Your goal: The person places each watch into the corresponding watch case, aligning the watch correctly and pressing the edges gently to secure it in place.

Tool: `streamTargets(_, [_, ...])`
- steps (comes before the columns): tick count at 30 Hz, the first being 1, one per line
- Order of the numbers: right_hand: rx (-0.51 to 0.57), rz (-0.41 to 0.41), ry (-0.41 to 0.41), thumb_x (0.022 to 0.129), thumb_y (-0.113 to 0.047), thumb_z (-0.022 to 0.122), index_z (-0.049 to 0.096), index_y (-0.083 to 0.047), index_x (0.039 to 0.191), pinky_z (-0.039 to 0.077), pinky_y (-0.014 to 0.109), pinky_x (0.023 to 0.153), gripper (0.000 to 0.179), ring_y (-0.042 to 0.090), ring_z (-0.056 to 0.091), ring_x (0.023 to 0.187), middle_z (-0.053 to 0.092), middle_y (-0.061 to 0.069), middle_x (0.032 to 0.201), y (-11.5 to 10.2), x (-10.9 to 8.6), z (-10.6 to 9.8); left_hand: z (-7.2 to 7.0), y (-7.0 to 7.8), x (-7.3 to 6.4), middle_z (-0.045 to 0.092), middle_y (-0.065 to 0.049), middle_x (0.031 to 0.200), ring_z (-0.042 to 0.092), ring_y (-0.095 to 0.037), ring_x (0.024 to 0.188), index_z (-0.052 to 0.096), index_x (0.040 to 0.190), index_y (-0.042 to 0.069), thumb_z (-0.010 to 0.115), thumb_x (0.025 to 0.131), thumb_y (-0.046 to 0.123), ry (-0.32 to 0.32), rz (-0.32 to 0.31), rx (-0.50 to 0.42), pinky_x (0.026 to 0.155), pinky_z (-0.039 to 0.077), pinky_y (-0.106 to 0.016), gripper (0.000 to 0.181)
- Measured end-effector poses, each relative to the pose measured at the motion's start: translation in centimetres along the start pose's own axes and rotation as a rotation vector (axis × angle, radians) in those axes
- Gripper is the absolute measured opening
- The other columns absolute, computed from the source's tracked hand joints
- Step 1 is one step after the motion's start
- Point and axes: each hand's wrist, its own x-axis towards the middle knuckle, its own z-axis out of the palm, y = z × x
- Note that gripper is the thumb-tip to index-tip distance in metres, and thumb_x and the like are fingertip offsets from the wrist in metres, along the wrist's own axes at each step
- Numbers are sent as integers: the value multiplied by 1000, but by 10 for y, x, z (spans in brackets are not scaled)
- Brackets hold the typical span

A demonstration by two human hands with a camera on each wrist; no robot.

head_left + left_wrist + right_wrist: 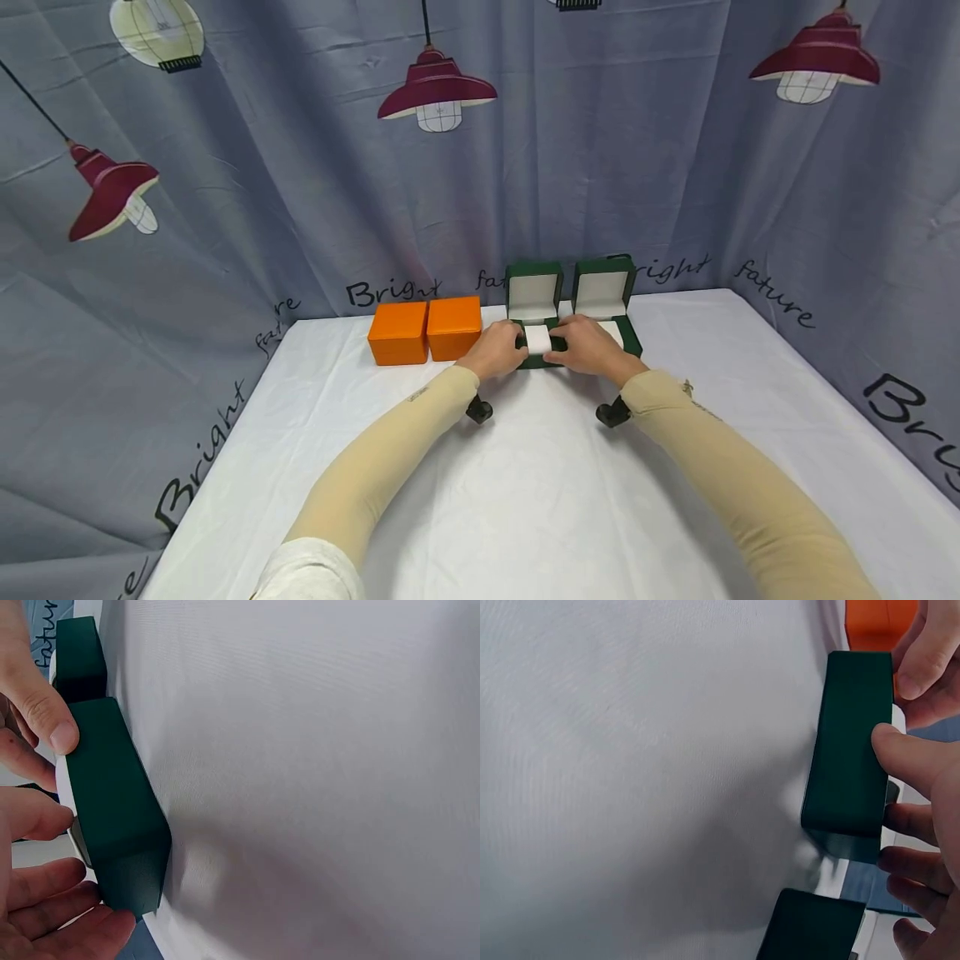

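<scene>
Two green hinged boxes stand with lids raised at the back of the table, each with a white cushion inside. Both hands are at the left green box (537,363), one on either side of its white cushion (537,339). My left hand (498,350) has its thumb by the front rim and cushion, its other fingers spread near the left end. The right hand (594,346) touches the front rim with its thumb (900,754), its fingers loosely bent at the right end. Partly behind that hand is the right green box (630,333).
Two orange boxes, one on the left (398,335) and one on the right (454,328), stand side by side left of the green ones. A white cloth covers the table (525,492). Behind it hangs a grey-blue curtain (600,167) printed with red lamps and lettering.
</scene>
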Motion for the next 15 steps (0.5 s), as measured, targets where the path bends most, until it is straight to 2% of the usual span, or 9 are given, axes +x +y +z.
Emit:
streamTargets(5, [0,0,-9,90,-41,74,65,-2,134,44,56,106,59,40,52,130,56,24,139,-4,0,1,-2,-1,-3,64,-8,115,58,-18,95,67,119,4,64,98,24,6,-2,-3,90,54,-31,29])
streamTargets(9, [3,12,-24,91,-41,74,64,-2,135,43,56,107,59,41,50,132,55,24,141,-6,0,1,-2,-2,-3,63,-7,115,58,-17,94,66,120,5,65,98,25,-6,-10,-6,88,55,-31,30])
streamTargets(15, [41,41,-73,93,-39,72,59,0,139,42,57,108,61,43,45,135,50,26,145,-7,3,1,-3,-2,3,61,-9,127,59,-22,108,63,130,5,68,96,31,2,3,9,96,54,-36,43])
